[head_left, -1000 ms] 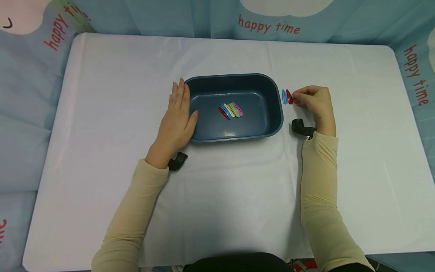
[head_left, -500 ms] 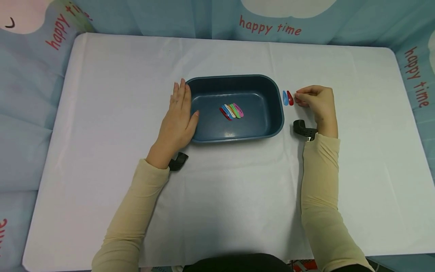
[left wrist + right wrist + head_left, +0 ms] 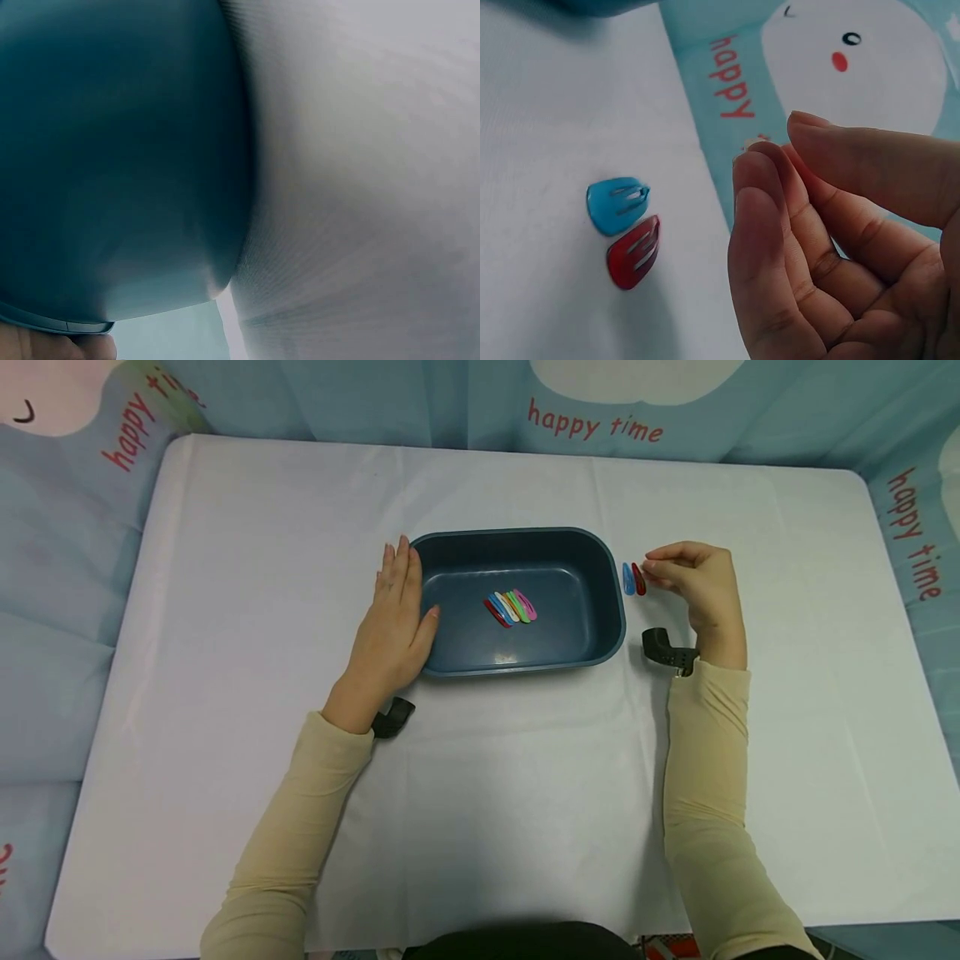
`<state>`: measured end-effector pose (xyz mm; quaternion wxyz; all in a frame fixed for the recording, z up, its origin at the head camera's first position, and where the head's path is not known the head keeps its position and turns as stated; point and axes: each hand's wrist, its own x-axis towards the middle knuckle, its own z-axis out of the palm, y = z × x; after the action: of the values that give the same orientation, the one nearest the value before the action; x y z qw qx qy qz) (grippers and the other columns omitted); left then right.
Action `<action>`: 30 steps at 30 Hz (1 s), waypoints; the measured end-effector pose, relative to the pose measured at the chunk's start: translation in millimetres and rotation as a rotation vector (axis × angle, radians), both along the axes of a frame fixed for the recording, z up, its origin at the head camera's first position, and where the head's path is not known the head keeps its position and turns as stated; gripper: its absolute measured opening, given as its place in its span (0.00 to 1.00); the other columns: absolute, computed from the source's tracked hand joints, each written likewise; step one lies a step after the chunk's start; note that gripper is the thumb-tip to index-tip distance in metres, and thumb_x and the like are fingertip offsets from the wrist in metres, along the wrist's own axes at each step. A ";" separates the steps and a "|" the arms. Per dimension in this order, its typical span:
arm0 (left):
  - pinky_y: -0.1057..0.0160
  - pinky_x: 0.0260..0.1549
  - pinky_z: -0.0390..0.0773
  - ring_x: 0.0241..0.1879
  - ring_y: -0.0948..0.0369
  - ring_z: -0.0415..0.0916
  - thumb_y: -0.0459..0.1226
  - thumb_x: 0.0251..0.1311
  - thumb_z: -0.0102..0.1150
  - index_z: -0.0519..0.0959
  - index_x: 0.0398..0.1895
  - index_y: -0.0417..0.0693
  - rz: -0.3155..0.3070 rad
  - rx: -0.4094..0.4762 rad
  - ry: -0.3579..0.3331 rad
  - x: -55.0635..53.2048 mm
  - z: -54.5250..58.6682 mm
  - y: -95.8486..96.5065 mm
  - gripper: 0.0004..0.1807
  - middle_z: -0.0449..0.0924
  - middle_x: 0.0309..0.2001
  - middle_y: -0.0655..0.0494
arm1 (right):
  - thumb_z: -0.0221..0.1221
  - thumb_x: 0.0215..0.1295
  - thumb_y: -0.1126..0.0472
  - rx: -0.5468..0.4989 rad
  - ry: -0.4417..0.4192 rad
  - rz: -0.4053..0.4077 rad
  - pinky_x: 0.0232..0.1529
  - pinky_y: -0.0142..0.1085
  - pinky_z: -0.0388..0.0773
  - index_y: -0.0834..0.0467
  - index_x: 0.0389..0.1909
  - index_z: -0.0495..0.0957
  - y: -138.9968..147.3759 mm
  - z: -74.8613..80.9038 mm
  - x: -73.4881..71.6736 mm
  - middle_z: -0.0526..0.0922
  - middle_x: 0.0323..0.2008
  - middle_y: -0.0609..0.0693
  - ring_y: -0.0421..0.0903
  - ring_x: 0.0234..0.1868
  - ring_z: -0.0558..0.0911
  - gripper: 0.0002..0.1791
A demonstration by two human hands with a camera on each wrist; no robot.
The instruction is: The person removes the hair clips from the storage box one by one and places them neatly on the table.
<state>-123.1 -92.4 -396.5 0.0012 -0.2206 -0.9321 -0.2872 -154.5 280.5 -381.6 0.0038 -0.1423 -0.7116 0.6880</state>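
Note:
My left hand (image 3: 390,625) lies with straight fingers along the left rim of a dark blue basin (image 3: 525,671); its fingertips show at the rim in the left wrist view. Inside the basin, several colourful snap hair clips (image 3: 511,607) lie side by side in a slanted row. To the right of the basin, a blue hair clip (image 3: 617,205) and a red hair clip (image 3: 634,253) lie next to each other on the white cloth. My right hand (image 3: 699,583) hovers just right of the red clip. Its fingers are loosely bent, the thumb apart from them, with nothing visible between.
White cloth covers the table (image 3: 225,693). A blue curtain (image 3: 360,402) with printed red words hangs behind the table and along its sides. Black wrist cameras (image 3: 663,647) sit at both wrists.
My right hand has drawn slightly right from the red clip, then risen a little, its fingertips over the clip's edge in the head view. The left hand stays on the basin.

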 end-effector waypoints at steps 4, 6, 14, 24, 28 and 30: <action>0.54 0.68 0.34 0.72 0.50 0.25 0.40 0.72 0.36 0.36 0.72 0.31 0.000 0.000 0.003 -0.1 -0.5 -0.1 0.35 0.30 0.74 0.40 | 0.62 0.54 0.76 -0.020 0.021 0.020 0.30 0.28 0.79 0.65 0.26 0.83 -3.4 4.4 1.3 0.84 0.24 0.50 0.42 0.25 0.83 0.05; 0.55 0.68 0.34 0.72 0.50 0.25 0.40 0.72 0.36 0.36 0.72 0.31 0.001 -0.001 0.004 -0.2 -0.6 -0.1 0.35 0.31 0.74 0.40 | 0.62 0.54 0.76 -0.033 0.036 0.037 0.30 0.28 0.79 0.66 0.26 0.84 -5.6 7.1 1.9 0.84 0.25 0.51 0.42 0.26 0.83 0.04; 0.55 0.68 0.33 0.72 0.52 0.23 0.41 0.72 0.36 0.36 0.72 0.32 0.005 -0.008 -0.006 0.7 0.6 0.1 0.35 0.30 0.74 0.41 | 0.65 0.54 0.73 -0.039 0.068 0.098 0.33 0.30 0.80 0.69 0.29 0.83 -18.6 21.6 6.5 0.84 0.25 0.53 0.45 0.26 0.82 0.02; 0.55 0.68 0.33 0.72 0.51 0.24 0.41 0.72 0.36 0.37 0.72 0.31 0.002 -0.005 -0.005 -0.2 0.2 0.5 0.35 0.29 0.74 0.42 | 0.63 0.54 0.74 0.021 0.136 0.185 0.28 0.30 0.76 0.72 0.31 0.82 -34.6 34.5 11.2 0.84 0.25 0.53 0.45 0.23 0.80 0.05; 0.55 0.68 0.34 0.72 0.50 0.25 0.40 0.71 0.38 0.38 0.72 0.31 0.007 0.004 0.005 -0.4 -1.1 0.9 0.35 0.31 0.74 0.40 | 0.64 0.53 0.74 0.041 0.147 0.221 0.25 0.30 0.73 0.74 0.33 0.81 -39.4 37.0 12.2 0.83 0.25 0.52 0.44 0.22 0.79 0.07; 0.55 0.68 0.34 0.72 0.50 0.25 0.40 0.71 0.38 0.38 0.72 0.31 0.005 0.006 0.005 -0.7 -1.8 1.8 0.35 0.31 0.74 0.40 | 0.65 0.53 0.73 0.046 0.141 0.233 0.24 0.29 0.72 0.74 0.33 0.81 -40.4 37.9 13.5 0.84 0.25 0.52 0.44 0.22 0.79 0.08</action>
<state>-123.7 -90.6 -398.3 0.0047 -0.2188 -0.9319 -0.2893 -141.0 240.0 -343.8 -0.0228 -0.0100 -0.7367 0.6758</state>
